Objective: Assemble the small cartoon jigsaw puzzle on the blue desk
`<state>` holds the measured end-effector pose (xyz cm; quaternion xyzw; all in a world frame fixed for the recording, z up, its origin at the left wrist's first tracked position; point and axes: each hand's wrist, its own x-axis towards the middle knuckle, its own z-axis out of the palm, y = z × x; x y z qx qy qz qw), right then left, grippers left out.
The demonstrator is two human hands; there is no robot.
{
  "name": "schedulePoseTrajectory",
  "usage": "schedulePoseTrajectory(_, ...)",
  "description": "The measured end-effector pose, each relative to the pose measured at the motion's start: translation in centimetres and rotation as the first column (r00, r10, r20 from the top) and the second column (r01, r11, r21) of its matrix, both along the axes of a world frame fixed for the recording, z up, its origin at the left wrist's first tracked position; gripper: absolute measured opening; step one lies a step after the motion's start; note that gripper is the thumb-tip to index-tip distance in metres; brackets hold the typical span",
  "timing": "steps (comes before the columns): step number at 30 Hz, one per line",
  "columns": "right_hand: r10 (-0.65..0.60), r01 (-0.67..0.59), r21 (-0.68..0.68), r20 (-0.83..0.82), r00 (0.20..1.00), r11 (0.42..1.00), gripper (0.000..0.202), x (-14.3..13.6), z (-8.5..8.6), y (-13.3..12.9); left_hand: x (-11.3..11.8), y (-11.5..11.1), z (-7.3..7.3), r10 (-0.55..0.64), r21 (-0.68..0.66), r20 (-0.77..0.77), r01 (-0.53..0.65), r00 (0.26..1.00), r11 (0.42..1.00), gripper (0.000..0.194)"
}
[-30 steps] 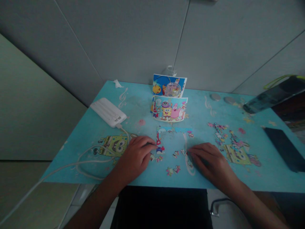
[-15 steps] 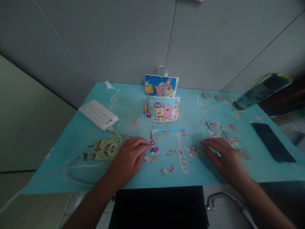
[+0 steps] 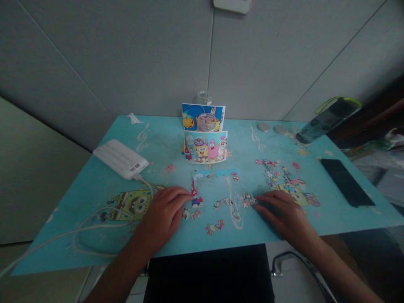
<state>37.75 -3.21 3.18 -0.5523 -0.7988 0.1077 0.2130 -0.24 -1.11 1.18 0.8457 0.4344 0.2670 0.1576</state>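
Observation:
A partly joined jigsaw puzzle [image 3: 197,202] forms a corner: a blue strip along the top and a red and blue strip down the left. At that left strip, my left hand [image 3: 167,208] has its fingertips closed together on the edge. My right hand [image 3: 279,208] is open, thumb and forefinger apart, beside a small cluster of puzzle pieces [image 3: 248,199] that its fingertips reach. Loose puzzle pieces [image 3: 227,201] lie between my hands, with more pieces [image 3: 215,227] nearer the front. A heap of pieces [image 3: 272,173] sits behind my right hand.
A cartoon picture card [image 3: 205,147] stands upright behind the puzzle, beside a clear round container [image 3: 206,122]. At left lies a white power bank [image 3: 120,159] with a cable [image 3: 94,227]. On the right are a black phone [image 3: 347,183], a bottle [image 3: 325,122] and two round discs [image 3: 263,126].
My right hand has moved left to the small cluster of pieces. My left hand stays at the puzzle's left edge. The whole view has shifted slightly.

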Motion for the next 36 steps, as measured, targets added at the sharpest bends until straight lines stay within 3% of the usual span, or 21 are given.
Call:
schedulePoseTrajectory(12,0.036,-0.035,-0.075,0.004,0.999,0.997,0.018,-0.8,0.2,1.0,0.1,-0.1,-0.1,0.008,-0.01,0.005,-0.008,1.0,1.0,0.039)
schedulePoseTrajectory(20,-0.066,0.044,-0.139,-0.158,0.985,0.989,0.015,-1.9,2.0,1.8,0.3,-0.1,0.2,0.007,-0.003,-0.004,-0.007,1.0,1.0,0.038)
schedulePoseTrajectory(24,-0.005,-0.03,-0.137,-0.249,0.968,0.99,0.023,-3.7,2.6,3.2,0.3,-0.1,0.3,0.01,-0.015,-0.004,-0.01,1.0,1.0,0.039)
schedulePoseTrajectory(28,0.047,-0.103,-0.179,-0.295,0.954,0.978,0.024,-5.3,2.6,4.9,0.4,-0.2,0.5,0.014,-0.015,-0.002,-0.014,1.0,1.0,0.039)
schedulePoseTrajectory(36,-0.007,-0.051,-0.181,-0.309,0.951,0.982,0.026,-6.2,1.8,5.8,0.5,-0.2,0.6,0.015,-0.002,-0.024,-0.015,1.0,1.0,0.038)
